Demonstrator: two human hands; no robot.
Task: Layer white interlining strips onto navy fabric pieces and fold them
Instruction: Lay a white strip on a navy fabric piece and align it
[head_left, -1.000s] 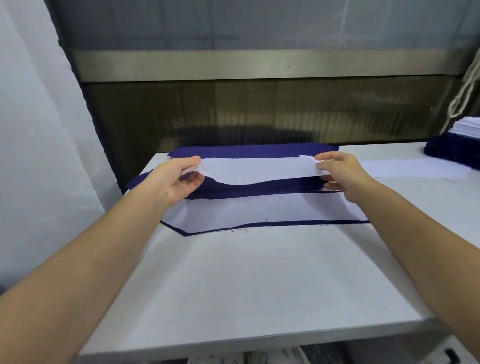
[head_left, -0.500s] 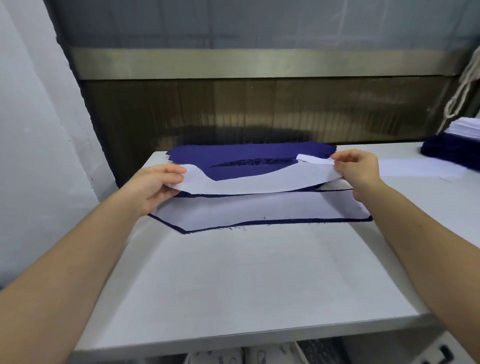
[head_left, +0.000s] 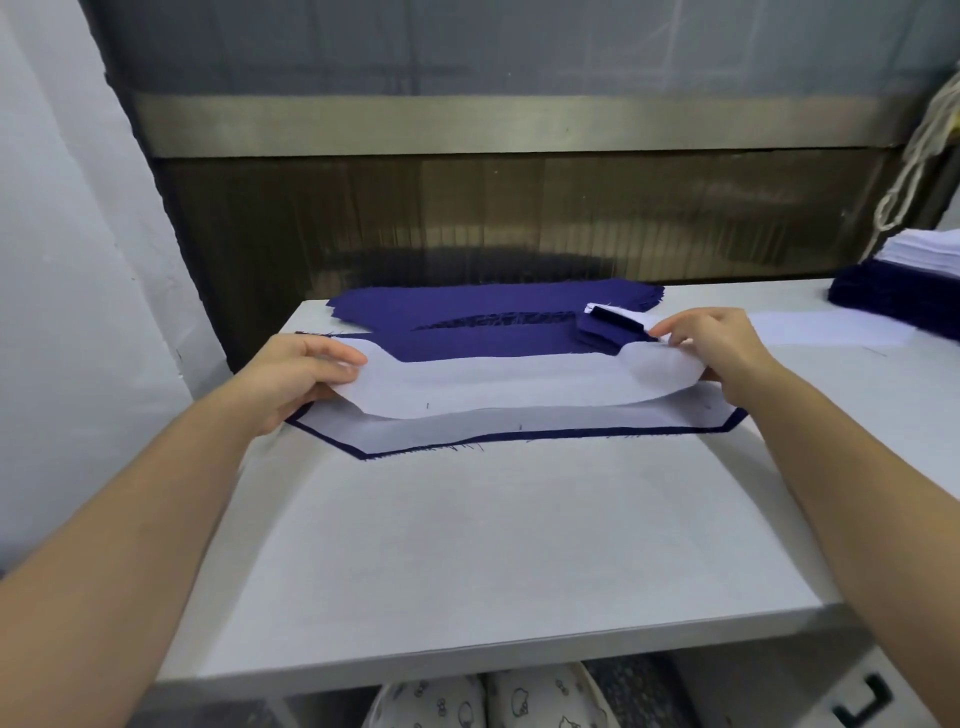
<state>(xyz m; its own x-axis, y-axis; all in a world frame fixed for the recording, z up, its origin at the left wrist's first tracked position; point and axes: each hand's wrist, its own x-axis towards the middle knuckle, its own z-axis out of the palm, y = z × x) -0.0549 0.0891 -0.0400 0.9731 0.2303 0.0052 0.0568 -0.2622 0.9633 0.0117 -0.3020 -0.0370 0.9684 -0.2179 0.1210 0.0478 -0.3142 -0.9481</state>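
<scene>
The long white interlining strip (head_left: 509, 382) sags between 2 hands at mid-table, over a flat navy fabric piece topped with white interlining (head_left: 519, 422) whose dark edge shows along the near side. The left hand (head_left: 296, 379) grips the strip's left end and the right hand (head_left: 717, 348) pinches its rounded right end. Farther back on the white table (head_left: 493, 545) lie a spread pile of navy fabric pieces (head_left: 467, 312) and 1 small folded navy bundle (head_left: 605, 335). A navy-and-white stack (head_left: 893, 280) sits far right.
</scene>
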